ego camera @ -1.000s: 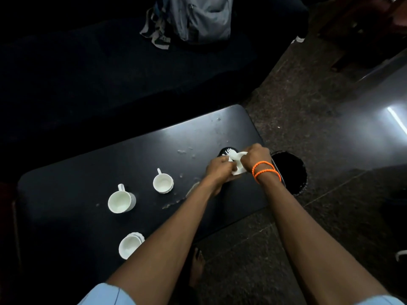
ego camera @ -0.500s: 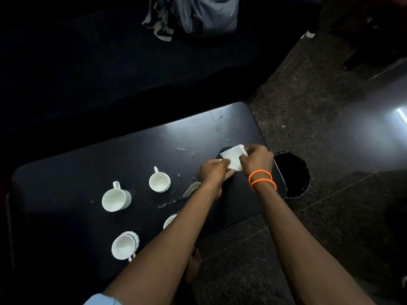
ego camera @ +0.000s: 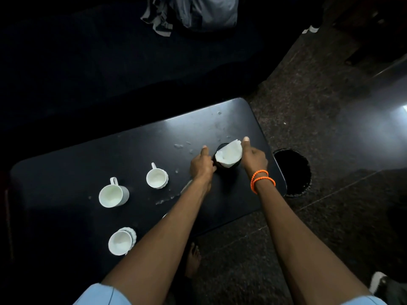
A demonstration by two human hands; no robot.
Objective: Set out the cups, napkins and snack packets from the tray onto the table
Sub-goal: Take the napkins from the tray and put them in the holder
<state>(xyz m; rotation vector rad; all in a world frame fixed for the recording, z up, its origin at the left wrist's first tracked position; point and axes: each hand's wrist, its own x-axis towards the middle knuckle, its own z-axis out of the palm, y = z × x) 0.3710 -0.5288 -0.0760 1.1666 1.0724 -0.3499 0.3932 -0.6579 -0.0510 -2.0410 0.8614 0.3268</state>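
Right of frame centre, the left hand (ego camera: 201, 165) and right hand (ego camera: 253, 158) both grasp a dark round cup (ego camera: 226, 165) stuffed with a thin white paper napkin (ego camera: 229, 156); limp, tearable, best pinched at an edge.

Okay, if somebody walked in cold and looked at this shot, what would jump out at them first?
Probably the white napkin, bright against the dark table, sitting in a dark round holder near the table's far right end with the left hand and right hand on either side of it. Next, three white cups standing on the table's left half, and the orange bracelets on the right wrist.
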